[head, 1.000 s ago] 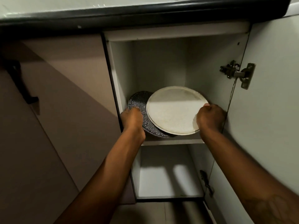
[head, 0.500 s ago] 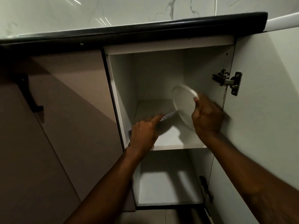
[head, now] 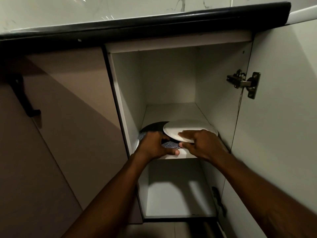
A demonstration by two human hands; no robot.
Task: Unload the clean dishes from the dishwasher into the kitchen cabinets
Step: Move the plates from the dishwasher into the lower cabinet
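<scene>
Pretty dim, kinda greenish light. Up top, pale marble-look countertop [head: 68, 12] with a thick black front edge [head: 154, 23]. Below that, a white base cabinet [head: 127, 93] standing open, door [head: 283, 126] swung out to the right, metal hinge [head: 243, 82] near its top and a second hinge [head: 218, 200] lower down. Two levels inside, soft bright patches on the bottom shelf [head: 171, 203]. To the left, a closed brownish door [head: 72, 121] with a black handle [head: 25, 98], diagonal shadow across it.

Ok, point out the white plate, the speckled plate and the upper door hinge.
white plate [head: 187, 126]: head view, top face.
speckled plate [head: 170, 144]: head view, front rim.
upper door hinge [head: 243, 82]: head view, metal arm.
</scene>
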